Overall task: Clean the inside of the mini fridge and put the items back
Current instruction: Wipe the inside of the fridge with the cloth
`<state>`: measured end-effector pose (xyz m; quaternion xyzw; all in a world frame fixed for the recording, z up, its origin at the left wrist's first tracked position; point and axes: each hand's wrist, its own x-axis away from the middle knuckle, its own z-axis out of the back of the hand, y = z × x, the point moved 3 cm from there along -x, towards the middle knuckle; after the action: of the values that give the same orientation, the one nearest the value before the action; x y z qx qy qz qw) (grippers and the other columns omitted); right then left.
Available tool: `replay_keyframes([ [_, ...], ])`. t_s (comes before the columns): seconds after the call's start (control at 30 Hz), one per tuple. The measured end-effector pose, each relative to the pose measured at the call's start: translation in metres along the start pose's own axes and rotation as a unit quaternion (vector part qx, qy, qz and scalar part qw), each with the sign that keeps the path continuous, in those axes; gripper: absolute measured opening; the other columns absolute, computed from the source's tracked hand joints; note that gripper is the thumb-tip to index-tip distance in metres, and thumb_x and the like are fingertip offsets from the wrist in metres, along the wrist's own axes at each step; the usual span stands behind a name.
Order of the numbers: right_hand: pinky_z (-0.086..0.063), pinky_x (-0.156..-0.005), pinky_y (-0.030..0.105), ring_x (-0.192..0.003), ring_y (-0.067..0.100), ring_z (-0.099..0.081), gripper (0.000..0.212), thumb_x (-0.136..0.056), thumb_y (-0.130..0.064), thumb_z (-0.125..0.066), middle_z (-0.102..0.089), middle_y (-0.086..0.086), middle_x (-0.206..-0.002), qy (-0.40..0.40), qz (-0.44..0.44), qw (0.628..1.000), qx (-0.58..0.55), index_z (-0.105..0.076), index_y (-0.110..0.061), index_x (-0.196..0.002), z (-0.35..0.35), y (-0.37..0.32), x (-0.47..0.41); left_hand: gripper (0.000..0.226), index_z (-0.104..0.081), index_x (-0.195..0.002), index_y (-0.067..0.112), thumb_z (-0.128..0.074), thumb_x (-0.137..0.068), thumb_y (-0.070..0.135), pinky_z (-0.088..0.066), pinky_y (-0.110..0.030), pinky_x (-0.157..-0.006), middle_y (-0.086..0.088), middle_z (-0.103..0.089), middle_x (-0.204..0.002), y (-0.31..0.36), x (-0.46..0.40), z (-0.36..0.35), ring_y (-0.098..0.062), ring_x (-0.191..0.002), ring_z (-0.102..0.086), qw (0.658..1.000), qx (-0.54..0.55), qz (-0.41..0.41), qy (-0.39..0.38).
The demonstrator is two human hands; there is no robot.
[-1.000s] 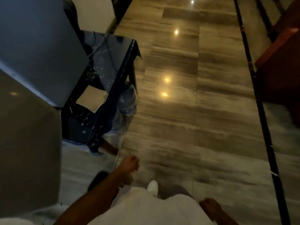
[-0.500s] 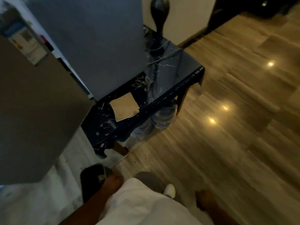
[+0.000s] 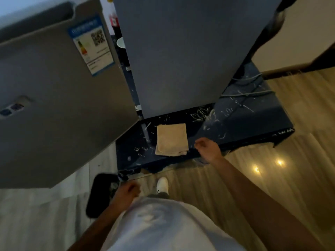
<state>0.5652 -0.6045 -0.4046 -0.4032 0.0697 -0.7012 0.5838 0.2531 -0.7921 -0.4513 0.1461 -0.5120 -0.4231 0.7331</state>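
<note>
The grey mini fridge (image 3: 181, 51) stands on a dark marbled table (image 3: 250, 120). Its door (image 3: 54, 109) hangs wide open to the left, with an energy label on its outer face. Through the gap between door and body a red bottle (image 3: 113, 19) and a white cup (image 3: 121, 42) show inside. A folded beige cloth (image 3: 171, 139) lies on the table in front of the fridge. My right hand (image 3: 207, 148) hovers just right of the cloth, fingers curled, holding nothing. My left hand (image 3: 126, 193) hangs low by my waist, fingers loosely curled and empty.
A black object (image 3: 101, 194) lies on the pale floor under the open door. My white shoe (image 3: 162, 184) stands at the table's front edge. A cable (image 3: 248, 93) runs across the table's right side. Wood-look floor (image 3: 290, 178) extends to the right.
My view has swung left and down toward the fridge and table. My right hand has risen from my side to the table beside the cloth. The left hand stays low.
</note>
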Motion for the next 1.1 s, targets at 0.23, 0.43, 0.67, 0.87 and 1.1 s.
replay_keyframes([
  [0.23,-0.051,-0.091,0.041,-0.121,0.031,-0.054,0.056,-0.089,-0.038,-0.059,-0.049,0.006,-0.140,-0.037,0.088,0.986,0.138,-0.045,-0.021,-0.140,-0.012,-0.036,-0.060,0.026,-0.063,-0.122,0.015,-0.058,-0.097,0.021,-0.052,-0.037,-0.092,-0.008,-0.064,-0.124,0.187,-0.127,0.009,-0.026,-0.107,-0.065,0.974,-0.146,-0.170,0.025],
  [0.43,-0.050,-0.096,0.047,-0.126,0.037,-0.049,0.069,-0.088,-0.035,-0.061,-0.039,0.011,-0.146,-0.088,0.109,0.971,0.196,-0.032,-0.015,-0.148,-0.020,-0.039,-0.086,0.057,-0.045,-0.145,0.021,-0.046,-0.092,0.041,-0.043,-0.046,-0.105,-0.013,-0.045,-0.148,0.199,-0.176,-0.014,-0.039,-0.128,-0.047,0.915,-0.362,-0.175,0.034],
  [0.67,-0.055,-0.088,0.047,-0.113,0.040,-0.060,0.068,-0.079,-0.030,-0.066,-0.059,0.017,-0.128,-0.075,0.056,0.988,0.125,-0.038,-0.012,-0.139,-0.026,-0.036,-0.095,0.049,-0.055,-0.135,0.021,-0.065,-0.087,0.028,-0.042,-0.043,-0.101,-0.012,-0.056,-0.133,0.188,-0.178,-0.022,-0.034,-0.124,-0.049,0.918,-0.367,-0.117,0.091],
  [0.87,-0.050,-0.068,0.031,-0.095,0.028,-0.067,0.041,-0.077,-0.046,-0.073,-0.070,0.009,-0.102,-0.127,0.049,0.987,0.091,-0.064,-0.016,-0.104,-0.025,-0.039,-0.104,0.033,-0.069,-0.117,0.019,-0.072,-0.087,0.030,-0.045,-0.037,-0.097,-0.011,-0.062,-0.120,0.186,-0.156,-0.018,-0.031,-0.118,-0.051,0.960,-0.240,-0.090,0.111],
  [1.1,-0.040,-0.063,0.032,-0.068,0.016,-0.052,0.028,-0.080,-0.024,-0.076,-0.055,0.005,-0.073,-0.215,0.185,0.958,-0.025,-0.052,-0.012,-0.073,-0.009,-0.073,-0.087,0.024,-0.065,-0.110,0.013,-0.073,-0.087,0.012,-0.053,-0.027,-0.082,-0.002,-0.070,-0.101,0.179,-0.072,0.005,-0.015,-0.092,-0.066,0.982,-0.059,-0.085,0.157],
])
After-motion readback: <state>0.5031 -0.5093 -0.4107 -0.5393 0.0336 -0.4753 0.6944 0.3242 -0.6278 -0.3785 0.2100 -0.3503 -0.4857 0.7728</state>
